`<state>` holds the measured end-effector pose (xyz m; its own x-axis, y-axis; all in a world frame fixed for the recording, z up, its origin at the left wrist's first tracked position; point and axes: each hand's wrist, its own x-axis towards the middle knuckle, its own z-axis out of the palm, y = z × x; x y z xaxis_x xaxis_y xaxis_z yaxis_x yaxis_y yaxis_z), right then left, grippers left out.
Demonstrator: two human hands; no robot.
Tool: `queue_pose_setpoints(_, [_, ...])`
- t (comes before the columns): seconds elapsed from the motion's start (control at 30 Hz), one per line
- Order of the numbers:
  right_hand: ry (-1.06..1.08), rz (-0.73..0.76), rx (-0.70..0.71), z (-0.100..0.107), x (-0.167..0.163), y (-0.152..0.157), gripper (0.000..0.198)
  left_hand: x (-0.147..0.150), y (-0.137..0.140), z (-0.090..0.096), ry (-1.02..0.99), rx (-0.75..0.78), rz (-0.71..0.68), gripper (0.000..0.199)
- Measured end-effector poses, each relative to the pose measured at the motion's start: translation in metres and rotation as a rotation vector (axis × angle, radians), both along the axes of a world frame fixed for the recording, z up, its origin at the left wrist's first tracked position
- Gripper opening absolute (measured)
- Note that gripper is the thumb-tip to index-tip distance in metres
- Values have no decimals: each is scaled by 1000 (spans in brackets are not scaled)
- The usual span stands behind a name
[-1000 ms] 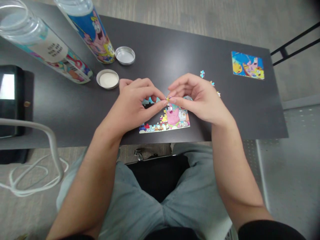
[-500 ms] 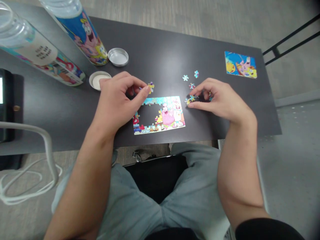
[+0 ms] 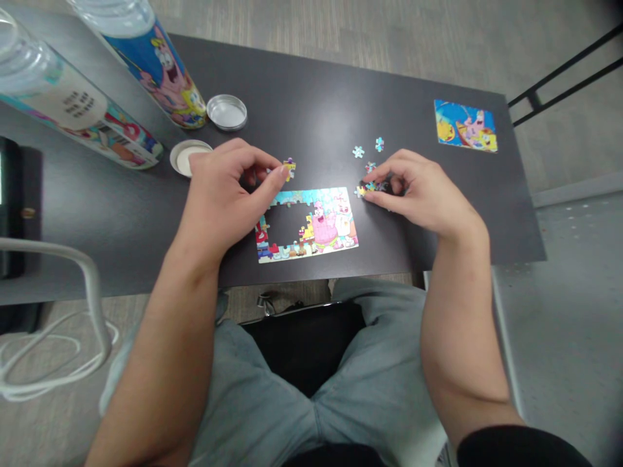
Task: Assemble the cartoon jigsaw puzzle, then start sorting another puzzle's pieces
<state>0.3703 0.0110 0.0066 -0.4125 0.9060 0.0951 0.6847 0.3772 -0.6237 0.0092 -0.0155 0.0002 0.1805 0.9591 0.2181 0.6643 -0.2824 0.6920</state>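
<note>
On the dark table lies a jigsaw puzzle (image 3: 331, 224) with a cartoon picture, its frame and right side joined around a gap in the left-middle. Above its upper left edge, my left hand (image 3: 238, 188) pinches a yellow and purple puzzle piece (image 3: 290, 170) between thumb and forefinger. To the right of the puzzle, my right hand (image 3: 413, 188) has thumb and forefinger closed on a small puzzle piece (image 3: 361, 192) at table level. More pieces lie under its fingers, partly hidden. Just beyond are a pale blue loose piece (image 3: 358, 152) and a blue one (image 3: 379, 144).
Two clear bottles with cartoon labels, one nearer (image 3: 82, 110) and one farther (image 3: 165, 71), lie at the left. Beside them are a metal lid (image 3: 227, 112) and a white-lined lid (image 3: 182, 155). A cartoon picture card (image 3: 466, 126) rests at the far right. A white cable (image 3: 92, 279) hangs lower left.
My right fingers have drawn slightly in around the piece beside the puzzle. My left hand keeps its piece in nearly the same spot. The whole view has shifted slightly.
</note>
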Motion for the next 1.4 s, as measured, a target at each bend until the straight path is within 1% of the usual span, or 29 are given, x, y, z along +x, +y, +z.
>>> queue_pose_setpoints(0.1, [-32, -13, -5, -1, -2, 0, 14, 1, -1, 1, -5, 1, -2, 36])
queue_pose_setpoints(0.17, [-16, -10, -17, 0, -4, 0, 12, 1, -1, 1, 8, -7, 10, 36])
queue_pose_setpoints(0.37, [53, -7, -81, 2, -13, -4, 16, 0, 0, -2, -9, -1, 1, 40])
queue_pose_setpoints(0.43, [54, -7, -119, 2, -14, -5, 17, 0, 0, -3, -18, 17, 7, 37])
queue_pose_setpoints(0.53, [87, -12, -165, 2, -15, -6, 25, 1, -1, -4, -16, 24, 18, 32])
queue_pose_setpoints(0.67, [244, -2, -175, 1, -25, -8, 39, 1, 1, -11, -23, 23, 11, 33])
queue_pose_setpoints(0.73, [348, 40, -199, 0, -39, -11, 38, 1, 3, -15, -73, 54, 11, 34])
queue_pose_setpoints(0.8, [429, 127, -254, -1, -57, -16, 32, 1, 5, -19, -121, 80, 11, 35])
queue_pose_setpoints(0.9, [401, 271, -324, 1, -83, -25, 21, 0, 6, -22, -147, 88, 18, 35])
queue_pose_setpoints(0.97, [352, 320, -341, 3, -94, -29, 14, 0, 7, -23, -148, 90, 24, 35])
queue_pose_setpoints(1.1, [318, 364, -345, 2, -99, -31, 9, 0, 6, -24, -133, 99, 24, 33])
queue_pose_setpoints(1.4, [230, 433, -291, -2, -102, -27, 12, 1, 4, -20, -146, 83, 12, 32])
